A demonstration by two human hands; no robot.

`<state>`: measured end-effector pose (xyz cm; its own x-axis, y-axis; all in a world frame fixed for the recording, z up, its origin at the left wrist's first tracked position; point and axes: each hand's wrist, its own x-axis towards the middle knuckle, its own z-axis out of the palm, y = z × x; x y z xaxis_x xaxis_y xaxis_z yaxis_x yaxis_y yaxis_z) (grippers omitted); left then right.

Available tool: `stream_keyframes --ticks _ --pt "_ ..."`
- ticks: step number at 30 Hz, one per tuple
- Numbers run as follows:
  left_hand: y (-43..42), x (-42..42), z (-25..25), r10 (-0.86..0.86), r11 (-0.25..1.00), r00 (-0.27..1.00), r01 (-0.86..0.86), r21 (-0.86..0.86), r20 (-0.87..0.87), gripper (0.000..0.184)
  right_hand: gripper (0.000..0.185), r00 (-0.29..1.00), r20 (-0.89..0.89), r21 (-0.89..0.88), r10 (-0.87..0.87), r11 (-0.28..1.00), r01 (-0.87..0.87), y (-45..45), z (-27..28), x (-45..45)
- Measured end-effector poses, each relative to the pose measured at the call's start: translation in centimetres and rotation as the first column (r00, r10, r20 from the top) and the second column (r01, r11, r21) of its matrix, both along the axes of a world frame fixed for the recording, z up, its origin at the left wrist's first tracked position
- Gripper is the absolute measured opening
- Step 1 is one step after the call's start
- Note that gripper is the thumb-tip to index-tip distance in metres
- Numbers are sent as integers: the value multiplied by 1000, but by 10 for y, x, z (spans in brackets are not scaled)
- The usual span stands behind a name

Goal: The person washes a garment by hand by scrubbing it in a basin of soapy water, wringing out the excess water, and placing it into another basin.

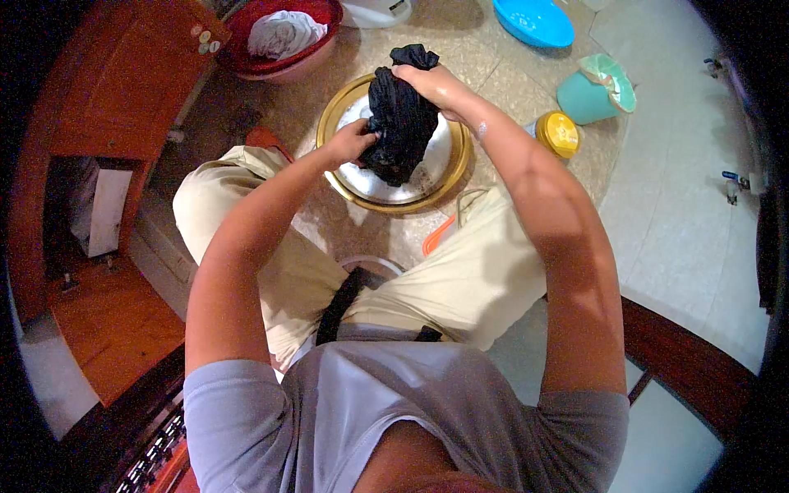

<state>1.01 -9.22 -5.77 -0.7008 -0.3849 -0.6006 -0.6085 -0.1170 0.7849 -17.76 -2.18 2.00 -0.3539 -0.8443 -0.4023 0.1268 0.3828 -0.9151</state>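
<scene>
Head view, left to right. Far left: a reddish-brown wooden cabinet, lower compartment open. Next, on the tan floor, a dark red round plastic basin with a bunched white cloth inside.

Centre: your left hand is closed on the lower left edge of a crumpled black cloth. Cloth hangs above a round gold-rimmed basin with white suds; you cannot tell from here whether its lower end touches them. Your right hand grips the same cloth near its bunched top, thumb over the fabric.

Right of this: a shallow bright-blue plastic bowl at the far side; nearer, beside your right forearm, a round container with a yellow lid. Just beyond that, a teal plastic bin with a pale liner. Far right, a blue-handled metal tap on the pale tiled wall.
</scene>
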Motion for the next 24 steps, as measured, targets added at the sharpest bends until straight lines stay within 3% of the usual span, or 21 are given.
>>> stream_keyframes --ticks 1,4,6,8,11,14,15,17,19,21,24 --pt "-3 -3 1 -21 998 998 24 -51 60 43 39 1000 -9 -32 0 999 -1 -2 -7 -5" --pt "-13 -11 17 -291 905 945 323 -276 150 48 44 999 -45 -102 -13 995 8 -4 -23 -10" --pt "-8 -13 22 -235 930 969 201 -308 -77 53 44 996 -86 -110 -37 994 28 -6 -25 -9" --pt "-9 -15 20 -227 918 942 122 -377 -246 54 42 997 4 -155 -71 985 70 -2 -13 -4" --pt "-7 -17 54 -207 953 968 167 -252 -144 57 37 980 108 -93 -165 980 175 5 31 9" --pt "-3 -22 82 -159 985 956 137 -107 -245 64 36 930 262 -109 -258 950 294 6 39 11" --pt "-2 -23 83 -112 992 926 84 -91 -361 79 36 903 324 -127 -282 933 337 6 40 11" --pt "4 -28 78 -120 963 842 -30 -268 -526 94 41 862 399 -101 -312 920 379 10 55 19" --pt "9 -32 75 -105 940 797 -115 -320 -594 109 44 888 417 -132 -193 954 270 14 58 25" --pt "8 -29 74 -57 914 827 -182 -362 -559 98 49 907 415 -194 -75 966 169 15 61 35" --pt "-4 -26 67 -97 872 869 -161 -463 -485 70 54 986 165 -144 29 990 -5 23 66 34"
